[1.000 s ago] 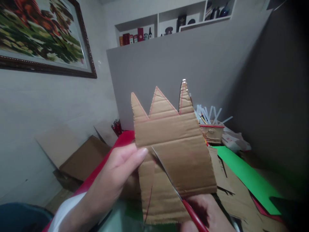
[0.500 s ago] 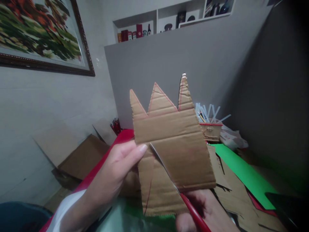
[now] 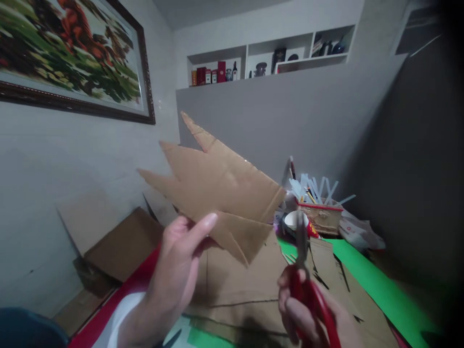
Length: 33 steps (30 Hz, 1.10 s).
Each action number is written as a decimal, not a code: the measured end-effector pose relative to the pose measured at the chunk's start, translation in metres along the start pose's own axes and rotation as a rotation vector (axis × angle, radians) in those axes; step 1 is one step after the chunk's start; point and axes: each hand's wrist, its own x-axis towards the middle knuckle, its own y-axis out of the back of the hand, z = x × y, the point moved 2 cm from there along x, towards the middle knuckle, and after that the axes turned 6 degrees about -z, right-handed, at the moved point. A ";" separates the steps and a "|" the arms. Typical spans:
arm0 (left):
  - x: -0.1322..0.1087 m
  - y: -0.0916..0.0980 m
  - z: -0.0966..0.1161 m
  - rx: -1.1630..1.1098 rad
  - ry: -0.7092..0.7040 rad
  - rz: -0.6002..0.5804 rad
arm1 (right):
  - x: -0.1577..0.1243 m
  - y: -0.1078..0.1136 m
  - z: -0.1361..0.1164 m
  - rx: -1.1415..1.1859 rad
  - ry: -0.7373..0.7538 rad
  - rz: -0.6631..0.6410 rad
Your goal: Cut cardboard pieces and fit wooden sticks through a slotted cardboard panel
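Observation:
A piece of brown cardboard (image 3: 224,179) with three pointed spikes is tilted in the air, its spikes toward the upper left. My left hand (image 3: 184,251) pinches its lower edge, thumb on the near face. A slit runs in from the right edge, and the flap below it is creased. Red-handled scissors (image 3: 317,304) are gripped in my right hand (image 3: 304,314), blades upward and apparently together, apart from the cardboard on its right. More flat cardboard (image 3: 239,285) lies on the table beneath both hands.
Behind the scissors stand a white bowl or cup (image 3: 295,221) and a box (image 3: 321,215) of pale strips and pens. Green sheet (image 3: 380,280) lies at right. An open cardboard box (image 3: 123,241) is at left. A framed picture (image 3: 83,63) hangs above.
The cardboard has been turned over and rotated, spikes now pointing left, showing its plain side. The scissors have come out of the cardboard and moved right. My view has tipped slightly upward.

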 end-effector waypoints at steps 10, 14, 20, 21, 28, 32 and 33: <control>-0.027 -0.018 -0.021 -0.061 0.254 -0.080 | -0.015 -0.001 -0.024 -0.024 0.219 0.192; -0.025 -0.014 -0.019 -0.024 0.287 -0.032 | -0.010 0.004 -0.020 -0.102 0.312 0.078; -0.027 -0.010 -0.023 -0.033 0.310 0.069 | 0.001 0.001 -0.004 -0.059 0.378 0.062; -0.027 -0.010 -0.023 -0.034 0.308 0.067 | 0.001 -0.001 -0.003 -0.022 0.361 0.059; -0.024 -0.012 -0.022 -0.044 0.285 0.054 | -0.001 -0.003 0.000 0.022 0.375 -0.044; -0.024 -0.010 -0.020 -0.051 0.255 0.047 | -0.002 -0.002 -0.002 -0.015 0.318 0.000; -0.024 -0.010 -0.019 -0.051 0.244 0.058 | -0.001 -0.002 -0.004 -0.018 0.314 0.002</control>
